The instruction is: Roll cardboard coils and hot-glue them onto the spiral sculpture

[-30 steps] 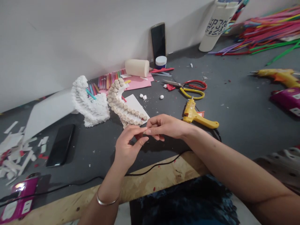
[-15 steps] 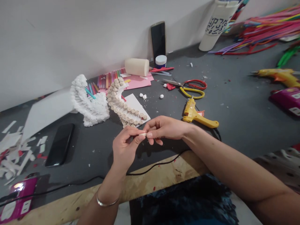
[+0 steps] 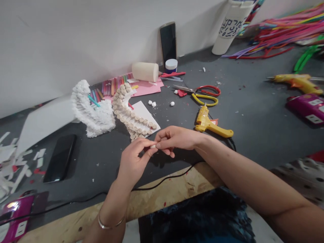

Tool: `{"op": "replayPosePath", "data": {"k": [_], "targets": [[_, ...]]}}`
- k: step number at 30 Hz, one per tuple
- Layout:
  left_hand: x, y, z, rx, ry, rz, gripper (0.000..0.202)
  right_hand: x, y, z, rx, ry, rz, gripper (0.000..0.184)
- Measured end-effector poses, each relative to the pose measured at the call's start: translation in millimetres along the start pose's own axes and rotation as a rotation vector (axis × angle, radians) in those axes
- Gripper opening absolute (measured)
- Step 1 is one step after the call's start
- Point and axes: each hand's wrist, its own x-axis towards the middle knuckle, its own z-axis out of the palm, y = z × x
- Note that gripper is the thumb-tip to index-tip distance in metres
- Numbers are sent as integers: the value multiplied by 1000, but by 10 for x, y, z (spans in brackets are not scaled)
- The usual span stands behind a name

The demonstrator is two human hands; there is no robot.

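Note:
Between the fingertips of my left hand (image 3: 134,158) and my right hand (image 3: 173,138) is a small white rolled piece (image 3: 153,146), pinched from both sides. Just beyond my hands, a curved piece covered with beige rolled coils (image 3: 131,118) lies partly on a white card (image 3: 145,111). Left of it is a similar curved shape with fluffy white bits (image 3: 92,113), a teal stick (image 3: 93,101) across it. Several small white rolled bits (image 3: 153,104) lie behind the card. A yellow glue gun (image 3: 207,123) rests beyond my right wrist.
Scissors (image 3: 199,91) lie behind the glue gun. A black phone (image 3: 60,158) and white paper scraps (image 3: 11,168) are on the left. A black cable (image 3: 162,180) runs along the front edge. A second glue gun (image 3: 296,82), a purple box (image 3: 307,106) and a tumbler (image 3: 229,30) stand on the right.
The view has shifted slightly, so the table things sit a little further left. My fingertips have turned the small white piece slightly; both hands stay pinched on it.

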Motion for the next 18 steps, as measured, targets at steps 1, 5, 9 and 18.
{"op": "replayPosePath", "data": {"k": [1, 5, 9, 18], "targets": [[-7, 6, -5, 47, -25, 19, 8, 0, -2, -4, -14, 3, 17, 16], [-37, 12, 15, 119, -22, 32, 7, 13, 0, -8, -19, 8, 51, 16], [-55, -17, 68, -28, 154, -48, 3, 33, 17, 14, 118, -43, 12, 26], [1, -109, 141, -358, 152, -135, 12, 31, 25, 26, 195, -40, -64, 30]]}}
